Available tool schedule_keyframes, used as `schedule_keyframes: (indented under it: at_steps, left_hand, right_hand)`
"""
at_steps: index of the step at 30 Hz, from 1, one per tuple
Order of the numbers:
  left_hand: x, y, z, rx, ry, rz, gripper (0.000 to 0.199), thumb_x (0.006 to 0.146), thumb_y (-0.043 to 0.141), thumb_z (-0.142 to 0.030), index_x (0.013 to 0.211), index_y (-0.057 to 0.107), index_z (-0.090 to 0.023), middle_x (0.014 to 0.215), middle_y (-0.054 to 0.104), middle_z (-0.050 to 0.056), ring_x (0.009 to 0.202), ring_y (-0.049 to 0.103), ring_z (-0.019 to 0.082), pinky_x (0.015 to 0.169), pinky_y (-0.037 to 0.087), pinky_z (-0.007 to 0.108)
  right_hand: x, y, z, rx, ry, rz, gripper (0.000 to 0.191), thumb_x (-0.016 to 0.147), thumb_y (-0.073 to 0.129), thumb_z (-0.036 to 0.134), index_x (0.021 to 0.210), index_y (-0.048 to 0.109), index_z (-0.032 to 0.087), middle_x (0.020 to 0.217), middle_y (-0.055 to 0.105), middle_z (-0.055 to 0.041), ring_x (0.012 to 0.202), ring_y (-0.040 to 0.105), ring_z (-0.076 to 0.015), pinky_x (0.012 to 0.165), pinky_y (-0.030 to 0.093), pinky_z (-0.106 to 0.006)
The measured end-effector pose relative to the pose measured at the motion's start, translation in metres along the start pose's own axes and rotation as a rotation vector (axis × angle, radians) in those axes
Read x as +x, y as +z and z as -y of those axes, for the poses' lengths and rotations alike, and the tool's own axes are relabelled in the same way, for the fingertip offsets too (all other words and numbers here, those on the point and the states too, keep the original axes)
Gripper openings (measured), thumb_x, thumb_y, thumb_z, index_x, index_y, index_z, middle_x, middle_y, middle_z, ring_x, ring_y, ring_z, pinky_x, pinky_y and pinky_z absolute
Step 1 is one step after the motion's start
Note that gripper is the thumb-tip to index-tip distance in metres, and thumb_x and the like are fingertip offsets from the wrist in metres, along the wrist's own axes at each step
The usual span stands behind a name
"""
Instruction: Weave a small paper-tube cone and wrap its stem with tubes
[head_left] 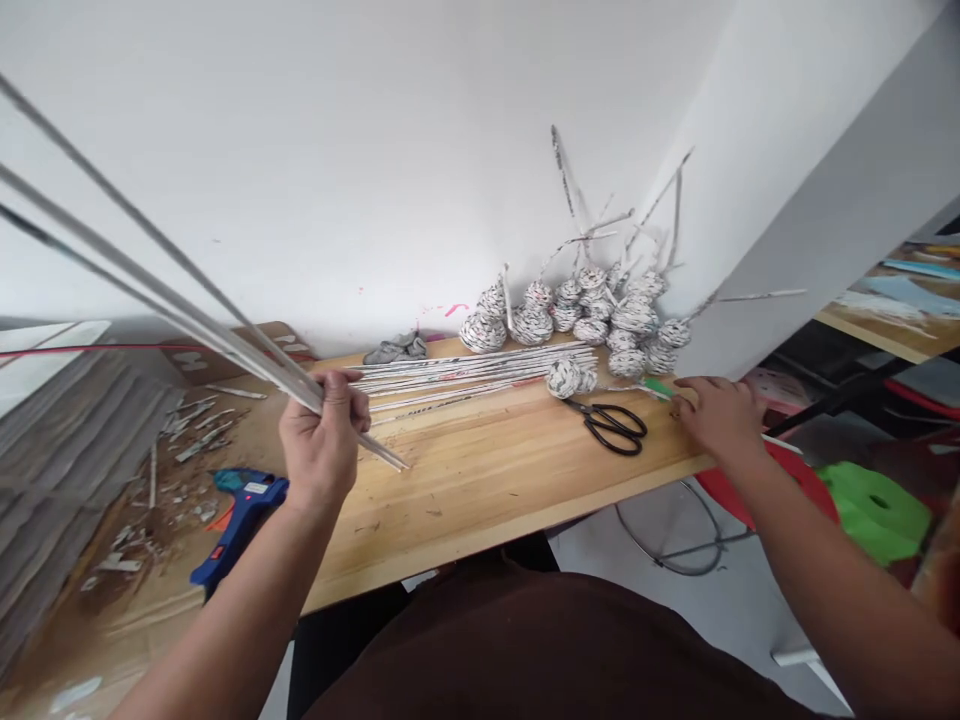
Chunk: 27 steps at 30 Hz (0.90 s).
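My left hand (324,440) is closed around several long rolled-paper sticks (247,350), raised and slanting to the upper left. Their short lower ends point at the table. At the table's right end, my right hand (720,418) has its thumb and forefinger at a small green object (658,388), apparently pinching it; its kind is unclear. Left of that hand lie black-handled scissors (616,428) and a gourd-shaped woven paper piece (566,379). More paper sticks (450,380) lie in a row behind, between my hands.
Several woven paper gourds (531,322) with stick stems stand against the wall. A blue glue gun (244,520) and paper scraps (199,425) lie at left, beside stacked grey sheets (97,470). A grey cloth (397,348) sits at the back. A red stool (799,480) stands at right.
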<state>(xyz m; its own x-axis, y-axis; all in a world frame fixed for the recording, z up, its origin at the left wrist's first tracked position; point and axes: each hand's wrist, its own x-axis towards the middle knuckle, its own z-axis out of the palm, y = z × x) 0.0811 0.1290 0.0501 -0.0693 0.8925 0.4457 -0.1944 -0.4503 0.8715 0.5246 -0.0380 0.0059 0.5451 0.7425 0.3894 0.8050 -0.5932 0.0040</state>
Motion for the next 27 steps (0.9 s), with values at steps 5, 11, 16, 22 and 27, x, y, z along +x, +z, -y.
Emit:
schedule_keyframes:
  at_steps: [5, 11, 16, 22, 27]
  left_hand:
    - [-0.005, 0.005, 0.004, 0.056, -0.065, 0.088, 0.029, 0.088, 0.062, -0.046, 0.089, 0.061, -0.016, 0.054, 0.050, -0.004, 0.045, 0.043, 0.008, 0.044, 0.037, 0.020]
    - [-0.020, 0.003, 0.024, 0.106, -0.144, 0.104, 0.032, 0.089, 0.059, -0.048, 0.085, 0.062, -0.016, 0.053, 0.048, -0.004, 0.047, 0.044, 0.009, 0.045, 0.037, 0.019]
    - [-0.015, 0.004, 0.018, 0.019, -0.110, 0.091, 0.034, 0.089, 0.058, -0.051, 0.089, 0.060, -0.017, 0.051, 0.043, -0.006, 0.043, 0.036, 0.007, 0.041, 0.028, 0.020]
    - [-0.015, 0.004, 0.029, -0.007, -0.090, 0.212, 0.033, 0.089, 0.060, -0.049, 0.083, 0.058, -0.017, 0.057, 0.049, -0.004, 0.049, 0.044, 0.008, 0.047, 0.035, 0.021]
    - [-0.023, 0.011, 0.022, -0.124, -0.120, 0.269, 0.033, 0.092, 0.055, -0.049, 0.081, 0.054, -0.018, 0.055, 0.045, -0.005, 0.048, 0.040, 0.008, 0.047, 0.033, 0.022]
  right_hand:
    - [0.006, -0.006, 0.046, 0.276, -0.139, 0.000, 0.030, 0.091, 0.051, 0.038, 0.103, 0.072, 0.019, 0.100, 0.075, -0.0099, 0.094, 0.067, -0.0259, 0.086, 0.048, -0.037]
    - [-0.007, -0.023, 0.106, 0.622, -0.162, 0.077, 0.031, 0.086, 0.060, 0.042, 0.104, 0.070, 0.020, 0.083, 0.076, -0.0066, 0.073, 0.069, -0.0225, 0.068, 0.049, -0.033]
    - [-0.027, -0.041, 0.155, 0.805, -0.388, 0.166, 0.024, 0.089, 0.058, 0.041, 0.096, 0.071, 0.022, 0.077, 0.074, -0.0025, 0.056, 0.060, -0.0161, 0.059, 0.046, -0.030]
    - [-0.042, -0.045, 0.217, 1.025, -0.602, 0.448, 0.022, 0.091, 0.058, 0.039, 0.096, 0.070, 0.022, 0.087, 0.073, -0.0041, 0.070, 0.064, -0.0170, 0.064, 0.050, -0.030]
    - [-0.057, -0.046, 0.264, 1.376, -0.624, 0.659, 0.036, 0.095, 0.052, 0.046, 0.124, 0.056, 0.025, 0.126, 0.064, -0.0089, 0.111, 0.062, -0.0223, 0.089, 0.053, -0.037]
